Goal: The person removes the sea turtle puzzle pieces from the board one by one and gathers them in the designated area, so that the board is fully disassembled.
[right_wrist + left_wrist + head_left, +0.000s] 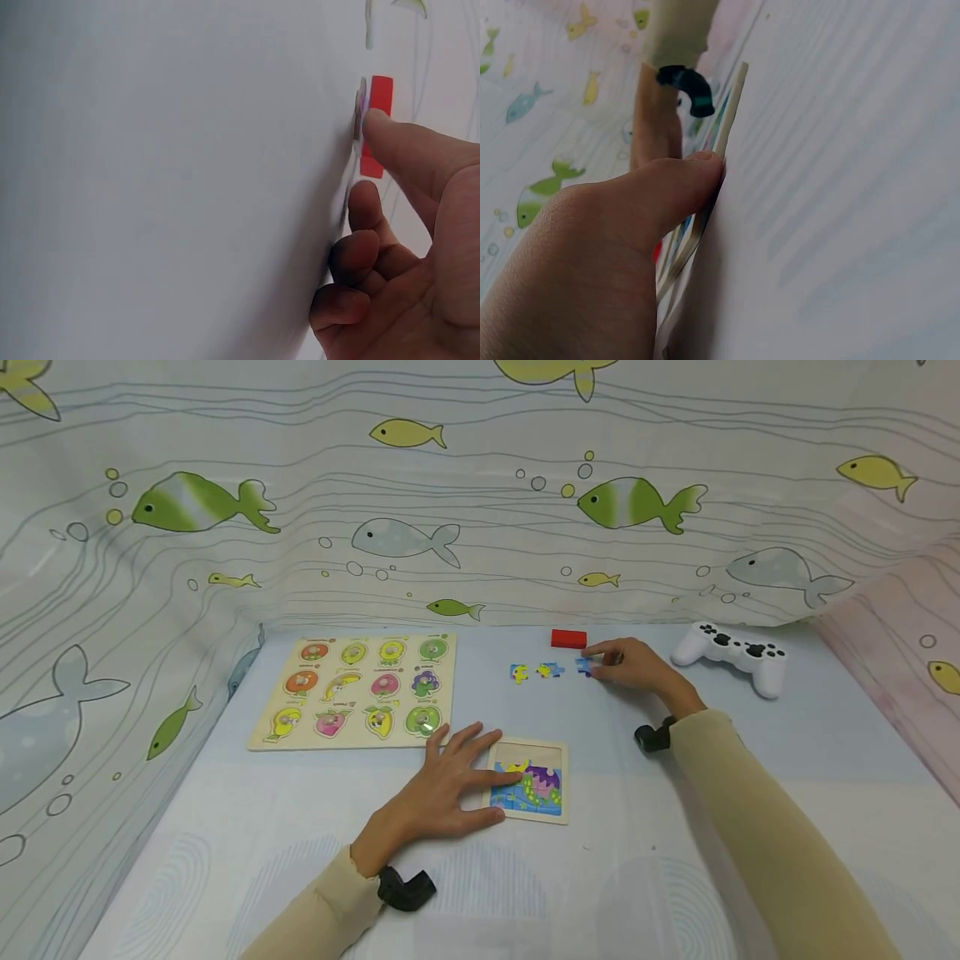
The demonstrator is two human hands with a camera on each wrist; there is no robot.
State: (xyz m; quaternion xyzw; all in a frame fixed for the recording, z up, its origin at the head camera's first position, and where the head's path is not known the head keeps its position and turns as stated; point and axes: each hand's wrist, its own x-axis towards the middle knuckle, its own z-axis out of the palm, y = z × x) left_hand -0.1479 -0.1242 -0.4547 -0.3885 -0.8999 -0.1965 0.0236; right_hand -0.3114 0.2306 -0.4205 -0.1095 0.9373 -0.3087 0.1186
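My left hand [442, 789] lies with fingers spread at the left side of a small wooden jigsaw tray [564, 785]. Its index finger reaches over the picture, and the thumb touches the frame's edge [737, 97] in the left wrist view. Blue, purple and green pieces fill the tray's lower part; bare wood shows at its top. Farther back, my right hand [633, 667] pinches a blue jigsaw piece [582, 667] between thumb and index finger, low at the table. Two loose pieces, one yellow [519, 673] and one yellow and blue [551, 670], lie left of it.
A red block [568, 639] sits just behind the loose pieces. At the left lies a wooden fruit puzzle board [352, 702], its near right corner by my left fingertips. A white game controller [731, 653] lies right of my right hand. A fish-print curtain [480, 485] hangs behind the table.
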